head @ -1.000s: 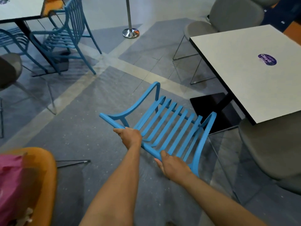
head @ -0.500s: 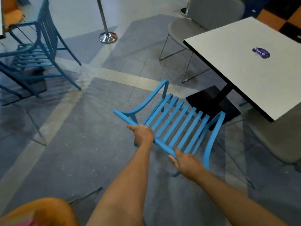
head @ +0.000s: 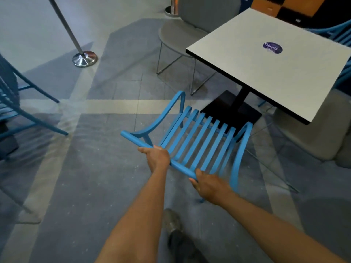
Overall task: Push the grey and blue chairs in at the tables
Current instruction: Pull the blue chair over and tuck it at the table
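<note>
A white square table [head: 266, 59] with a purple sticker [head: 272, 47] stands on a black pedestal base [head: 231, 111]; a grey chair [head: 190, 29] sits tucked at its far side, another grey chair [head: 303, 133] at its near right, and a chrome stanchion post [head: 83, 57] stands well apart to the left. The blue slatted chair [head: 199, 141] sits just short of the table, its front edge over the base. The left hand [head: 157, 158] and right hand [head: 210, 186] are both closed around its top rail.

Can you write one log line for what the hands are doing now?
left hand: grip on blue chair | right hand: grip on chair | table: ahead
</note>
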`<state>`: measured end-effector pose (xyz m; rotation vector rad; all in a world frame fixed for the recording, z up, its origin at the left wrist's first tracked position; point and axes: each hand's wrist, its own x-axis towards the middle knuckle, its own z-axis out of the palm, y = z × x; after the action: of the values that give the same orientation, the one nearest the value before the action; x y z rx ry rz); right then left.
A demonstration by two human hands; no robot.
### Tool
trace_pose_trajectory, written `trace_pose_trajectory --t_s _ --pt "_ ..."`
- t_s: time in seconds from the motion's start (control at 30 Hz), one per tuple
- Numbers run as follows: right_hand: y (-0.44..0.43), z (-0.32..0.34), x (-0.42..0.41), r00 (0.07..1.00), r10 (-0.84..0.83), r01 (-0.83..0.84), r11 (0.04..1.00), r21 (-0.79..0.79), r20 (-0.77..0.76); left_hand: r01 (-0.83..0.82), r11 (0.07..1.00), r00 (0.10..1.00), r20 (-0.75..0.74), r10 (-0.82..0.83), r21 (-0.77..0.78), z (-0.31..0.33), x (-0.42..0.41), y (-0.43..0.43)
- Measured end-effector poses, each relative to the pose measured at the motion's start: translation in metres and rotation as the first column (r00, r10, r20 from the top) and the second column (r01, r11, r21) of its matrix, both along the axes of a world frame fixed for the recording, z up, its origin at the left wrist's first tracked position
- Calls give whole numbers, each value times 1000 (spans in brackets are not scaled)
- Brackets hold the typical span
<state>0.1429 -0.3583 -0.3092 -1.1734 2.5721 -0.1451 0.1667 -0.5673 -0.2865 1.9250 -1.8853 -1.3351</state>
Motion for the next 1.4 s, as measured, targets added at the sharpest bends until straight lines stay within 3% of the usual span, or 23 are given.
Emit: trace_pose_trajectory --t_s 0.63,0.73,0.77,0.8,0.87,0.97,1.03,1.07,1.13,1.23,1.3,1.4 --pt "-96 17 -21 985 -163 161 986 34 50 283 958 957 56 -285 36 -2 -48 -111" --pt "-97 18 -18 979 -202 202 979 21 3 420 903 903 53 -426 87 7 -40 -128" --pt "-97 18 -15 971 -237 238 971 26 -15 529 844 843 56 -535 89 8 -34 -137" --pt "-98 17 -11 959 -281 282 959 30 -38 697 712 704 108 -702 81 11 -27 -149" --pt "-104 14 0 915 -391 395 919 22 -101 938 347 322 339 -884 14 17 -17 -178" --pt "-122 16 10 852 -500 507 862 9 -158 975 19 119 444 -888 -221 31 -22 -207" --pt "-133 21 13 828 -540 551 834 38 -151 874 -282 -66 478 -876 -396 38 -33 -218" --pt "-136 24 14 818 -559 569 820 53 -139 810 -378 -141 479 -867 -447 38 -39 -222" --pt "-146 26 21 780 -608 620 782 56 -148 758 -495 -267 489 -830 -426 36 -49 -225" --pt "-159 23 34 694 -680 709 702 62 -237 714 -584 -397 463 -793 -387 21 -51 -220" --pt "-167 21 37 667 -695 735 673 84 -270 698 -610 -420 476 -773 -375 12 -49 -216" --pt "-171 25 36 659 -698 739 670 67 -282 649 -621 -385 513 -767 -440 1 -49 -215"
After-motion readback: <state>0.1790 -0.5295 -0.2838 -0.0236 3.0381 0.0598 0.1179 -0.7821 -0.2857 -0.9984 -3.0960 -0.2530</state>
